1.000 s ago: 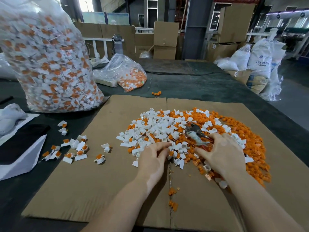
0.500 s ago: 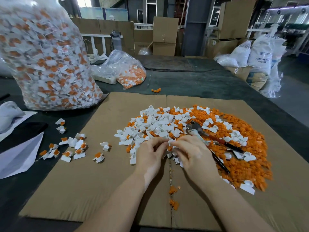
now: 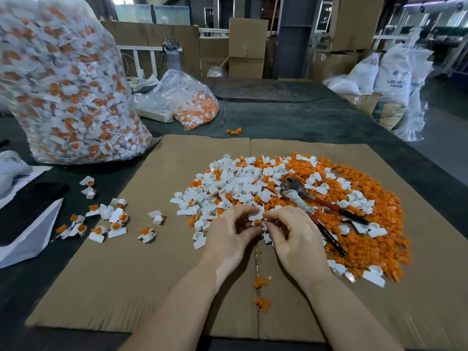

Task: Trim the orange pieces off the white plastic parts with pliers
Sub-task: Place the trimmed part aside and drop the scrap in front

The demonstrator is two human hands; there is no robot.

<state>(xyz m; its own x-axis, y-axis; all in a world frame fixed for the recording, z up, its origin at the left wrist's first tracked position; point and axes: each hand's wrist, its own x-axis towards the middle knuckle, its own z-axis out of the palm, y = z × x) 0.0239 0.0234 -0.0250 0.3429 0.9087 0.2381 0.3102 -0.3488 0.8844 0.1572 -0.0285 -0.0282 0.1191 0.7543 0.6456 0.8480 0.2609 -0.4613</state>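
In the head view, a flattened cardboard sheet [image 3: 126, 262] is spread over a dark table [image 3: 291, 117]. At the sheet's centre, toward twelve o'clock from the hands, a mixed pile of white parts [image 3: 228, 183] and loose orange pieces [image 3: 367, 239] is heaped, the orange mostly gathered on the three o'clock side.

A single white part with an orange piece [image 3: 256, 219] is pinched between both hands at the pile's six o'clock edge. The left hand [image 3: 228, 236] is curled narrowly, thumb and fingertips closed on the part from the nine o'clock side; the right hand [image 3: 296, 239] is curled the same way and pinches it from the three o'clock side. The fingertips of the two hands nearly meet over the part.

The pliers [image 3: 311, 206] are left lying on the pile at about two o'clock from the right hand, jaws pointing toward eleven o'clock, red-and-black handles trailing toward five o'clock, held by neither hand.

At nine o'clock, a scatter of untrimmed parts [image 3: 109, 219] is seen across the cardboard's edge. At ten o'clock a large clear bag of parts [image 3: 65, 84] stands on the table; a smaller bag [image 3: 187, 102] lies at twelve o'clock.
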